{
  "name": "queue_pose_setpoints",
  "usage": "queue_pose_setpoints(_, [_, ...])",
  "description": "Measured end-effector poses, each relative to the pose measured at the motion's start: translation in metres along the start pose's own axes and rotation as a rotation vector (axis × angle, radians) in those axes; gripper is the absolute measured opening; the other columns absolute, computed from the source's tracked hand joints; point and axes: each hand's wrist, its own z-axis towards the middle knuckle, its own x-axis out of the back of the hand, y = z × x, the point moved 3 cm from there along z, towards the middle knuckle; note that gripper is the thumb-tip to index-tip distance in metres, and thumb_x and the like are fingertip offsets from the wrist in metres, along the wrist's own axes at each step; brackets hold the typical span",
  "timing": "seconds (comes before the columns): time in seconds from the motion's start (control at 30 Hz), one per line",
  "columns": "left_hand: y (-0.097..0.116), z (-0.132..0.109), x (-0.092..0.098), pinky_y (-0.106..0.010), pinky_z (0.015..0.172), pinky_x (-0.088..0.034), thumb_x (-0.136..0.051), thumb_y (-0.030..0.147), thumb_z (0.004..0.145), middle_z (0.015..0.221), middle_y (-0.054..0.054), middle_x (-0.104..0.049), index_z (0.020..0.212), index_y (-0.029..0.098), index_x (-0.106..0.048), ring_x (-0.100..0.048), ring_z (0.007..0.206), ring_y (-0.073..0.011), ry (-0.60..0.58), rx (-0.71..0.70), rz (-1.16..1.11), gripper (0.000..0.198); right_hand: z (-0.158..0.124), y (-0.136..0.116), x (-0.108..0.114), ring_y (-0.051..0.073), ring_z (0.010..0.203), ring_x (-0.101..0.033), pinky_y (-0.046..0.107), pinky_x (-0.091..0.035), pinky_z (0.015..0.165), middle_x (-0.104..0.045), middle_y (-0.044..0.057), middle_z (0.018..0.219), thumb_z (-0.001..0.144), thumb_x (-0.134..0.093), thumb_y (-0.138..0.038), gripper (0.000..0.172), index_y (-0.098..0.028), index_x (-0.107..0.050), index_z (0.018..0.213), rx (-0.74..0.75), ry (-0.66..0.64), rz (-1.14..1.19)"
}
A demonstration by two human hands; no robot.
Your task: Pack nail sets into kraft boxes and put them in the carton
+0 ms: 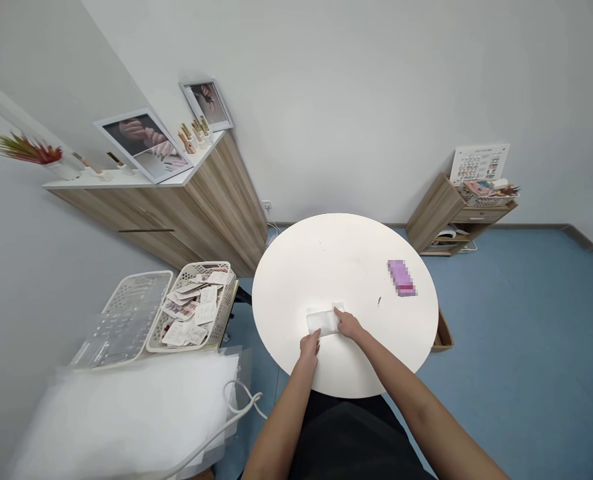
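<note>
A folded white sheet, perhaps tissue or paper (323, 321), lies near the front of the round white table (286, 267). My left hand (310, 345) is at its near edge, with the fingers curled and the fingertips on the edge. At the sheet's right end, my right hand (348, 325) bends its fingers over the corner, one fingertip stretched across the top. Both hands appear closed on the sheet, though the undersides of the fingers are hidden.
A blurred purple item (401, 277) lies on the table's right side. To the left stand a white basket (230, 283) of paper slips, a lidded clear tray (126, 320) and a white cable (216, 433). A wooden cabinet (231, 200) and a small shelf (431, 210) stand against the wall.
</note>
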Motion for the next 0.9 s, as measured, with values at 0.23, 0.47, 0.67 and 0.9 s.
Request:
queue_pose_setpoints(0.23, [0.023,0.002,-0.022,-0.035,0.083,-0.053,-0.052,0.033,0.083,0.107,-0.010,-0.064,0.089,0.018,-0.059,-0.063,0.100,-0.0221,0.098,-0.101,0.013,0.018,0.000,0.002,-0.007,0.025,0.114,-0.057,0.031,-0.042,0.091,-0.056,0.016,0.129,0.080,-0.049,-0.019,0.079,-0.018,-0.021,0.154,0.007,-0.034,0.001])
queue_pose_setpoints(0.47, [0.045,-0.010,-0.048,-0.041,0.095,-0.050,-0.048,0.021,0.086,0.122,-0.009,-0.054,0.089,0.021,-0.059,-0.053,0.118,-0.0230,0.032,-0.535,0.270,0.012,0.002,0.013,-0.001,0.023,0.102,-0.061,0.032,-0.045,0.087,-0.060,0.014,0.120,0.077,-0.053,-0.020,0.083,-0.014,-0.021,0.153,0.139,-0.070,0.119])
queue_pose_setpoints(0.67, [0.040,-0.015,-0.041,-0.051,0.111,-0.035,-0.045,0.015,0.086,0.140,-0.012,-0.048,0.105,0.020,-0.058,-0.041,0.134,-0.0270,-0.113,-0.814,0.671,0.024,-0.001,0.020,-0.005,0.024,0.110,-0.058,0.035,-0.045,0.094,-0.058,0.014,0.123,0.073,-0.051,-0.013,0.085,-0.013,-0.020,0.153,0.211,-0.025,0.272])
queue_pose_setpoints(0.9, [0.049,-0.005,-0.048,-0.049,0.114,-0.030,-0.041,0.006,0.082,0.144,-0.014,-0.047,0.123,0.017,-0.051,-0.035,0.141,-0.0278,-0.253,-0.916,0.976,0.044,-0.031,0.033,-0.014,0.021,0.099,-0.058,0.038,-0.051,0.088,-0.057,0.009,0.115,0.080,-0.039,-0.007,0.073,-0.022,-0.024,0.150,0.338,0.256,0.305])
